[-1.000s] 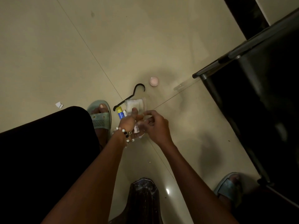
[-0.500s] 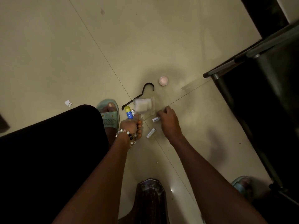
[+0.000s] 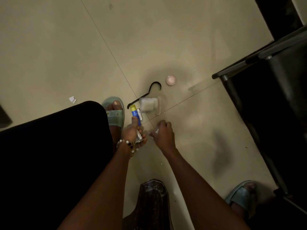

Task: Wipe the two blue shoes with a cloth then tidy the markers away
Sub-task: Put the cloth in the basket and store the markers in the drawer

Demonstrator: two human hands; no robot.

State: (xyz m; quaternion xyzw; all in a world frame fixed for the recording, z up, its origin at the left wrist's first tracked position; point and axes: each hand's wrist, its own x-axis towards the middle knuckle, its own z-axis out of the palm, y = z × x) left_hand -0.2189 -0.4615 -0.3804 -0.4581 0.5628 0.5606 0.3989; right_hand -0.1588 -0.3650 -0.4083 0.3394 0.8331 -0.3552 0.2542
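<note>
My left hand (image 3: 132,135) grips a bunch of markers: a blue marker with a yellow cap (image 3: 134,112) sticks out forward, and white ones (image 3: 139,137) show between the fingers. Just to its right, my right hand (image 3: 163,136) is low over the floor. Its curled fingers pinch a small white marker (image 3: 154,132), which is blurred. A light blue slipper (image 3: 114,113) is on my left foot beside the markers. The other blue slipper (image 3: 242,196) is at the lower right. A clear pouch with a white cloth (image 3: 150,105) lies just beyond my hands.
A black hanger hook (image 3: 149,92) and a pink round lid (image 3: 171,80) lie on the tiled floor past the pouch. Dark furniture with a metal frame (image 3: 265,67) fills the right side. A dark stool edge (image 3: 152,203) is between my arms. A paper scrap (image 3: 72,99) lies to the left.
My right hand went down to the floor markers and drew back toward my left hand. The two loose white markers no longer lie on the floor.
</note>
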